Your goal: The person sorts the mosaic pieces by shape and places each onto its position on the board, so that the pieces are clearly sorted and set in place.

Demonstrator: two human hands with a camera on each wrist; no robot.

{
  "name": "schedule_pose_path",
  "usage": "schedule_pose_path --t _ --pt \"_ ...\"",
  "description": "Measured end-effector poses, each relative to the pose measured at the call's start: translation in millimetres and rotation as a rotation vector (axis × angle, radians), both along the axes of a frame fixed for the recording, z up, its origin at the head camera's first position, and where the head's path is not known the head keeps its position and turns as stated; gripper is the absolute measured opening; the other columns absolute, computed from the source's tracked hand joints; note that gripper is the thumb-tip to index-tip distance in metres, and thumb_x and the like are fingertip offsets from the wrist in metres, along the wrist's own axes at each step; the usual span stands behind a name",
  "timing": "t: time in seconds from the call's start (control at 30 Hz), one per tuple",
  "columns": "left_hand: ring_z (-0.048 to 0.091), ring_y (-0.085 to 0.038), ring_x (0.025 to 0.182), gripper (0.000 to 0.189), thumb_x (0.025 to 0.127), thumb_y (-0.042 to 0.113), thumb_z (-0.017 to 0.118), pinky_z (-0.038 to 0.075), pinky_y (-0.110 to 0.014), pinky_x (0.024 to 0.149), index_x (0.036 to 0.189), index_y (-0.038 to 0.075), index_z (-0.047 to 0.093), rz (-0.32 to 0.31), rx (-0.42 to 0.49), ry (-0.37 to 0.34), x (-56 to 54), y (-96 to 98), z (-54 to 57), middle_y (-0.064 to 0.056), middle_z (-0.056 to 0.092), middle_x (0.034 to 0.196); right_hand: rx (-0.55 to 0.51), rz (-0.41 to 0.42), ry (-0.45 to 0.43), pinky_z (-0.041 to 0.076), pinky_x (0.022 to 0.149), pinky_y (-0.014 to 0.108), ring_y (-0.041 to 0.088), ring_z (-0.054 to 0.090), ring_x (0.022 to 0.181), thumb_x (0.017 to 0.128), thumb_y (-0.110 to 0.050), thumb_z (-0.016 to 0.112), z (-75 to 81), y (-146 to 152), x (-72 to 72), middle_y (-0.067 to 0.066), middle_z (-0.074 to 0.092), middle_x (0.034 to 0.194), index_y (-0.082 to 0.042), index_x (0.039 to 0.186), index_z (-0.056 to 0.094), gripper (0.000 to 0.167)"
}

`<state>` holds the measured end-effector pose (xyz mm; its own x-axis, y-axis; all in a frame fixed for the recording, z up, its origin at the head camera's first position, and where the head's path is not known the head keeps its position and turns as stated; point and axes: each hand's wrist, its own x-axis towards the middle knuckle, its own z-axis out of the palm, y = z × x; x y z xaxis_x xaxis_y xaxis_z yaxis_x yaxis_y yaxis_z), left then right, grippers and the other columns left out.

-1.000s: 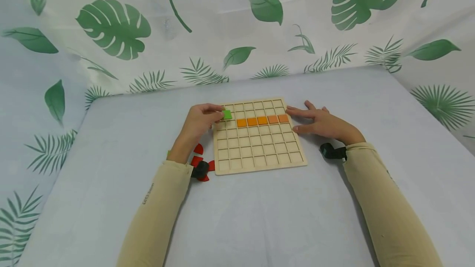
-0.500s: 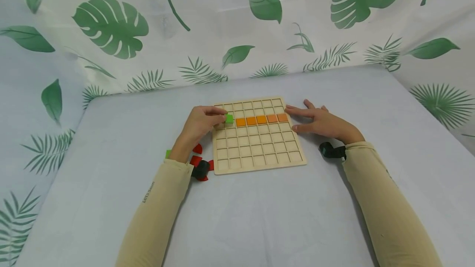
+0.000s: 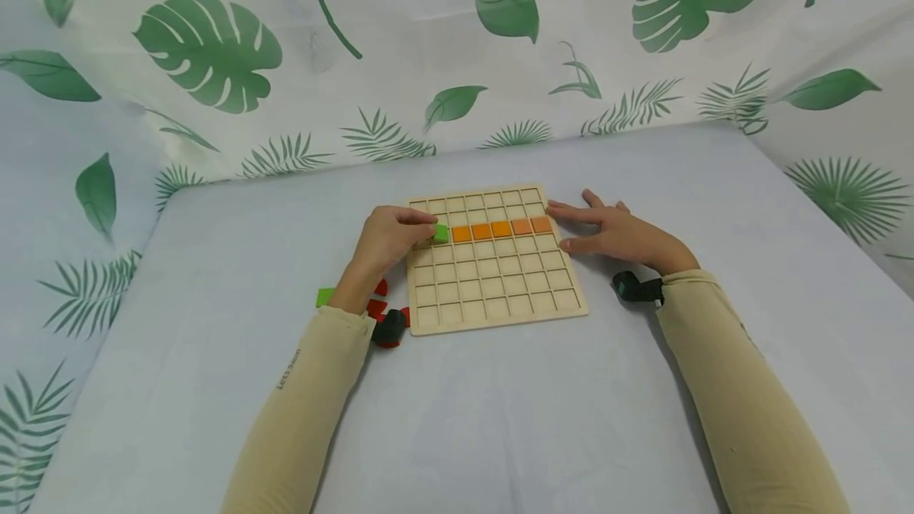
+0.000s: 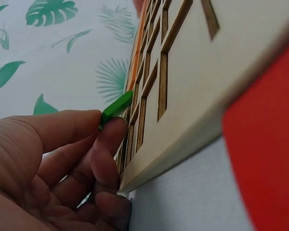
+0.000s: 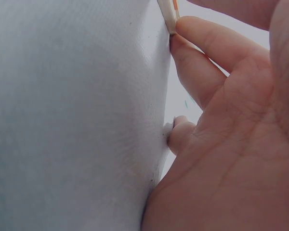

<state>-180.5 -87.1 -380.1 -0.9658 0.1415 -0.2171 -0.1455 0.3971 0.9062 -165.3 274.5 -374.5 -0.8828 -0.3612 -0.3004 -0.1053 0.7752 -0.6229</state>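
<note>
My left hand pinches a green square tile between thumb and fingers. In the left wrist view the tile is tilted, one edge against the wooden grid board. In the head view it stands just left of a row of several orange tiles set across the board. My right hand lies with spread, mostly straight fingers at the board's right edge. In the right wrist view its fingertips touch the side of the board.
Left of the board, partly under my left wrist, lie several red pieces and another green piece. One red piece looms close in the left wrist view. A leaf-patterned cloth hangs behind the white table.
My left hand has brought the green tile slightly down and right, from the upper left cells to the left end of the orange row. My right hand stays at the board's edge.
</note>
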Motion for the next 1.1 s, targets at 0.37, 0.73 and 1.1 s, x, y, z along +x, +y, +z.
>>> schedule_pose_path --t 0.37,0.73,1.1 --pt "0.055 -0.028 0.132 0.021 0.101 0.018 0.075 0.044 -0.044 0.111 0.116 0.006 0.082 -0.012 -0.055 0.043 0.5 4.0 -3.5 -0.009 0.072 0.13 -0.003 0.014 0.01 -0.02 0.118 0.069 0.043 -0.014 0.161 0.104 -0.037 0.072 0.2 -0.5 -1.2 0.013 0.018 0.177 -0.014 0.167 0.038 0.075" --pt "0.057 -0.028 0.13 0.021 0.102 0.019 0.074 0.045 -0.045 0.11 0.117 0.008 0.082 -0.01 -0.11 0.058 -0.1 5.4 -5.4 -0.009 0.072 0.131 0.0 0.002 0.004 -0.02 0.118 0.069 0.042 -0.014 0.161 0.104 -0.038 0.072 0.5 -1.4 -0.1 0.015 0.016 0.177 -0.015 0.167 0.038 0.076" --pt "0.057 -0.029 0.13 0.023 0.103 0.018 0.073 0.046 -0.045 0.11 0.12 0.006 0.081 -0.023 -0.143 0.063 1.3 6.5 -2.1 -0.011 0.071 0.133 0.007 0.003 0.003 -0.019 0.118 0.069 0.041 -0.014 0.161 0.104 -0.038 0.071 2.9 -2.4 1.0 0.013 0.016 0.177 -0.014 0.167 0.037 0.075"
